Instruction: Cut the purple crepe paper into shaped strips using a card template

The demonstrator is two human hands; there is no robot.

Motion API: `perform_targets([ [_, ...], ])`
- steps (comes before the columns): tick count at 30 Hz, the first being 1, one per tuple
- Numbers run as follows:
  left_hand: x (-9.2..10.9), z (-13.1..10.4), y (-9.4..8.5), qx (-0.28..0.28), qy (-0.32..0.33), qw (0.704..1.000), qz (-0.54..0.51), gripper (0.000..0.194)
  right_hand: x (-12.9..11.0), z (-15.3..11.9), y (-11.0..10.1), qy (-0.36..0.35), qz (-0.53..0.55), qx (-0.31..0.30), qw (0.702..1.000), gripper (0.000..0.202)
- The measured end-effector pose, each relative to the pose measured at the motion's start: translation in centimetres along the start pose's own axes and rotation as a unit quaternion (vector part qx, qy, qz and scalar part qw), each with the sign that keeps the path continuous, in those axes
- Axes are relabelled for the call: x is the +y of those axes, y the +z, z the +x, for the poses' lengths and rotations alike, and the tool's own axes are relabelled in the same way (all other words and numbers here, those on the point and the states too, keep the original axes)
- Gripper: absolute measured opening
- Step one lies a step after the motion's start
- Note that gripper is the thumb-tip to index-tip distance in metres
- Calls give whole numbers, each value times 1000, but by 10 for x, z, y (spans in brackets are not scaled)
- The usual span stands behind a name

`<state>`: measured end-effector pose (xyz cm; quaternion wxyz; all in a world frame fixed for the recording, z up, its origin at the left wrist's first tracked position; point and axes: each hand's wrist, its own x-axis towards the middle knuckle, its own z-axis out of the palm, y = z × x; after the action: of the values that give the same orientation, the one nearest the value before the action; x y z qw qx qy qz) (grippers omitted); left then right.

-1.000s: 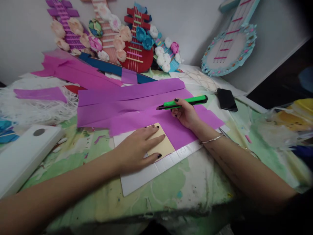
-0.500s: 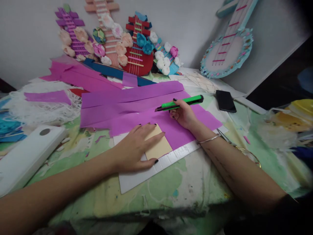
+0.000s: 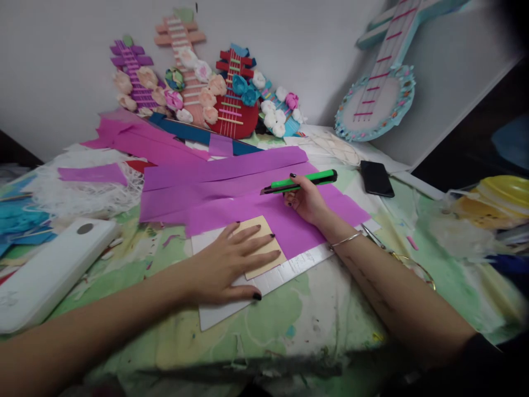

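Note:
My left hand (image 3: pixel 231 262) lies flat with fingers spread over a cream rectangular card (image 3: pixel 270 237) and the white board (image 3: pixel 219 313) under it. The card rests on the near edge of a purple paper sheet (image 3: pixel 303 234). Above that sheet, my right hand (image 3: pixel 306 199) is closed around a green and black utility knife (image 3: pixel 316 177), its blade end pointing left. Part of the white board's long near edge shows below the purple sheet. Close to my right wrist lie scissors (image 3: pixel 413 264) with gold handles, partly hidden by the forearm.
Decorated paper guitars (image 3: pixel 235 110) lean on the wall at the back. White shredded paper (image 3: pixel 82 193) and a long white box-like object (image 3: pixel 58 270) are on the left. A black phone (image 3: pixel 377 178) lies at the right, with a yellow container (image 3: pixel 504 193) beyond.
My left hand has shifted slightly down, and its fingers are spread wider. The right hand still holds the utility knife at about the same spot. The camera view has tilted a little.

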<state>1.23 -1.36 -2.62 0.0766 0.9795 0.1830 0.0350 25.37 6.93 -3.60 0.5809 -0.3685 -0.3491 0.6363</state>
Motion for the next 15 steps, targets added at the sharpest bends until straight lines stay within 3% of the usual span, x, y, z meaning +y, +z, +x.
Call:
perform_targets([
  [8, 5, 14, -7, 2, 22, 1000, 14, 74, 1, -2, -1, -5, 0, -3, 1000, 27],
  [15, 4, 9, -5, 2, 31, 999, 12, 75, 1, -2, -1, -3, 6, 3, 1000, 26],
])
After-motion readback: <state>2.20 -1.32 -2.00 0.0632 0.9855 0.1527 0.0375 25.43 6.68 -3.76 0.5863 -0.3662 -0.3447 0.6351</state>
